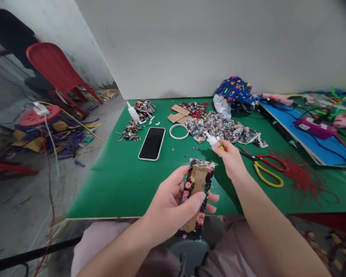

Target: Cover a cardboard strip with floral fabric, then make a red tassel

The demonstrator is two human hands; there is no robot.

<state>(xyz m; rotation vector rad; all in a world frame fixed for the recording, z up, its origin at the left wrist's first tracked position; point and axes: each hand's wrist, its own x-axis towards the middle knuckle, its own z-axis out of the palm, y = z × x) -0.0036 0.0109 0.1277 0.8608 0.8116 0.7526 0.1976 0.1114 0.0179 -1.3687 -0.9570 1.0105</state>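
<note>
My left hand (175, 204) is closed around a cardboard strip (200, 179) whose edges are wrapped in dark floral fabric. The thumb presses on the bare brown middle, and the strip tilts up over the table's front edge. In my right hand (232, 157) is a small white glue bottle (213, 141), its nozzle pointing up and left, apart from the strip. Just beyond that bottle lies crumpled floral fabric (223, 127). Scissors (263, 167) with one red and one yellow handle rest open to the right of my right hand.
On the green table (118, 184) are a phone (152, 143), a white ring (179, 137), cardboard pieces (178, 114), another white bottle (133, 112) and fabric scraps (131, 130). Red threads (305, 173), a blue board (314, 142) and tangled cables lie right. A red chair (53, 69) stands left, near a person (11, 34).
</note>
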